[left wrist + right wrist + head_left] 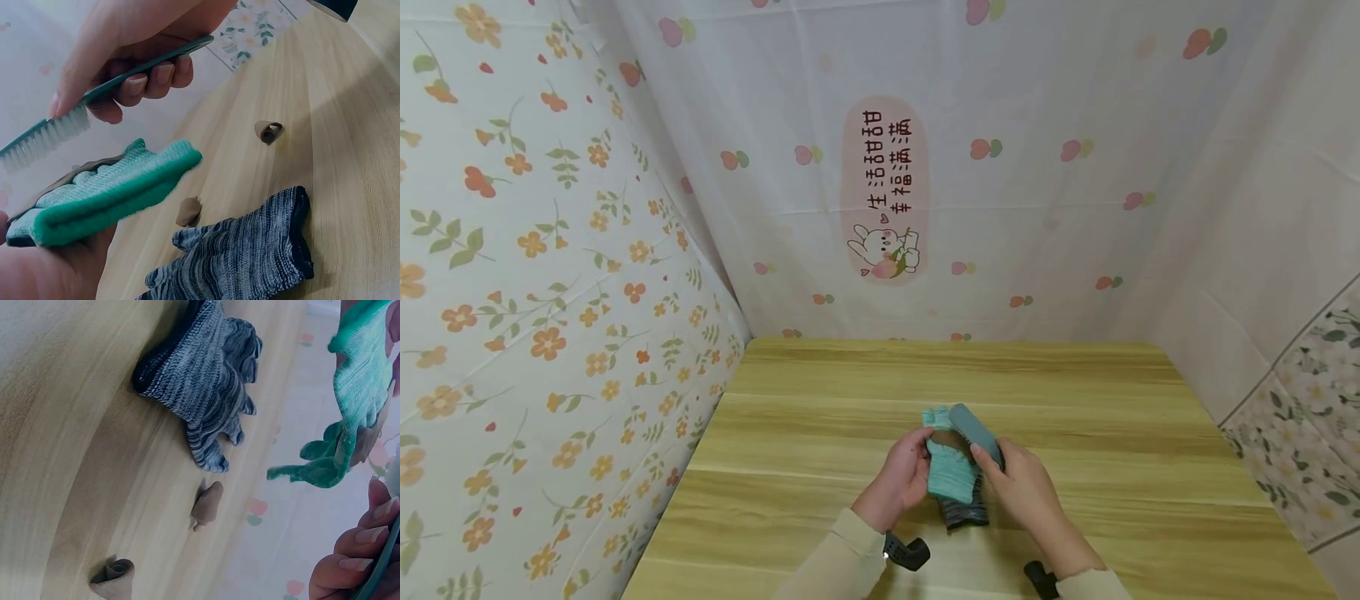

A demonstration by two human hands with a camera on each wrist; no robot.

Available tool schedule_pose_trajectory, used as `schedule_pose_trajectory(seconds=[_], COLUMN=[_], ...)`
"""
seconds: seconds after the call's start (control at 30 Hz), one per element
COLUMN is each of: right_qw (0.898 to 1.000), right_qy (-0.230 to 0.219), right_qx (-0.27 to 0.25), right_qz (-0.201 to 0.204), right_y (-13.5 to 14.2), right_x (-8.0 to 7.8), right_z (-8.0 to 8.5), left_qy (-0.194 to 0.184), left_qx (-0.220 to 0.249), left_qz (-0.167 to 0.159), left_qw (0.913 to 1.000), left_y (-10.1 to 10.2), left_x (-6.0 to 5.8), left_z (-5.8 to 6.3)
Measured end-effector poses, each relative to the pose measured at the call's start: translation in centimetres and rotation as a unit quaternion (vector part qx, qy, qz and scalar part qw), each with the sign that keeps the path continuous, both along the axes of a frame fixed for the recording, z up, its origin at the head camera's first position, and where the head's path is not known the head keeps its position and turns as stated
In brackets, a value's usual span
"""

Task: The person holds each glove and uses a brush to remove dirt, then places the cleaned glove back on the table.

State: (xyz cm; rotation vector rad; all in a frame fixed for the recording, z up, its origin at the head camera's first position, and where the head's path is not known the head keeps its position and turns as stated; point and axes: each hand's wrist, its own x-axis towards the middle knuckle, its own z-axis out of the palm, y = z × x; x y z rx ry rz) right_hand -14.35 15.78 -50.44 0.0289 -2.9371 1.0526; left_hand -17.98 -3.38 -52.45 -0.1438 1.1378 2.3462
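My left hand (897,477) holds a green knitted glove (951,475), with the thumb at its edge and the palm beneath it in the left wrist view. A brown layer (952,439) covers part of the glove's upper side. In my right hand (1028,487) I grip a blue-green brush (976,432) by its handle. Its pale bristles (47,140) point down toward the glove, with a small gap showing in the left wrist view. Below the green glove, a dark grey striped knitted glove (240,250) lies on the table.
On the wooden table (820,383) lie a rolled brown piece (269,131) and a second brown lump (189,211), both near the grey glove. Printed cloth (1022,208) hangs behind the table, and floral cloth (572,275) hangs on the left side.
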Motion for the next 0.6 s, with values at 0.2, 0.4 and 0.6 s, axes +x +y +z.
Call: schedule_pose_trajectory(seconds=[0.2,0.4,0.6], right_qw=[1.000,0.999,0.999], right_qy=[0.012,0.029,0.017], right_qx=[-0.004,-0.017,-0.017], right_qz=[0.007,0.018,0.021], right_y=[-0.9,-2.5,-3.1], right_x=[-0.3,-0.2,0.0], right_z=[0.7,0.9,0.9], left_qy=[0.006,0.021,0.012], left_qx=[0.004,-0.005,0.012], left_qz=[0.029,0.033,0.049], left_qw=[0.9996,0.9992,0.9987], left_y=[0.4,1.2,1.7], left_x=[-0.3,0.1,0.7], left_z=[0.2,-0.1,-0.2])
